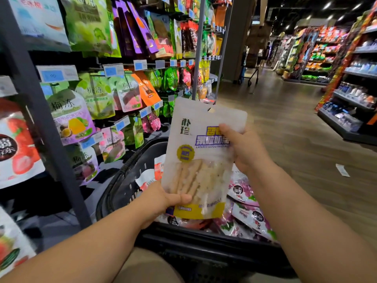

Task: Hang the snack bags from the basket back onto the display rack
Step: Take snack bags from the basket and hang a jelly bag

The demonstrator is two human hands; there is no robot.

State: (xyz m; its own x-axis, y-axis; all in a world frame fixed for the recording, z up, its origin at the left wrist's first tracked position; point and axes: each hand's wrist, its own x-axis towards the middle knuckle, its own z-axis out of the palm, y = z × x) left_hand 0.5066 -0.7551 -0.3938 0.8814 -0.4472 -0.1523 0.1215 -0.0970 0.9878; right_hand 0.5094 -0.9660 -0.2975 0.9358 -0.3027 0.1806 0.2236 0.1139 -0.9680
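Covered by the right hand [246, 152]: end of the purple lettering on the white snack bag [201, 160]. Under the thumb of the left hand [159, 199]: part of that bag's lower left edge. Behind the held bag: most of the basket [120, 180] interior, with the loose bags [251, 215] inside seen only in part, print too small to read. Cut off by the left and top edges: display rack [36, 111] and near strawberry bag [16, 148]. Blurred beyond reading: blue price tags [58, 74]. Far right: aisle shelves [318, 54], goods too small and soft to tell. Cut off at the bottom edge: both forearms.
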